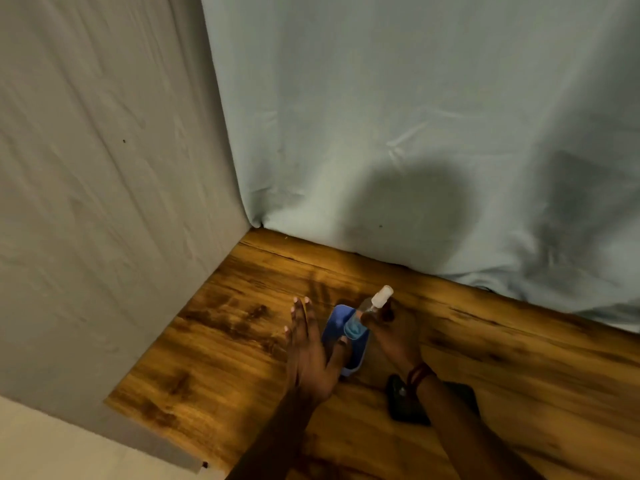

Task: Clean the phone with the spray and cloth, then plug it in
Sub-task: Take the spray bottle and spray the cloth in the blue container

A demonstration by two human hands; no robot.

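Note:
My right hand (393, 332) grips a small clear spray bottle (363, 315) with blue liquid and a white cap, tilted up and to the right. The bottle hangs over a blue rectangular container (337, 323) on the wooden table (214, 341). My left hand (310, 351) is spread open with fingers straight, resting against the container's left side. A dark phone (403, 400) lies flat on the table under my right wrist, partly hidden by the forearm. No cloth or cable can be seen.
A grey fabric panel (86, 202) closes off the left side and a pale blue sheet (415, 133) hangs along the back. The table's left edge (152, 441) runs diagonally at lower left.

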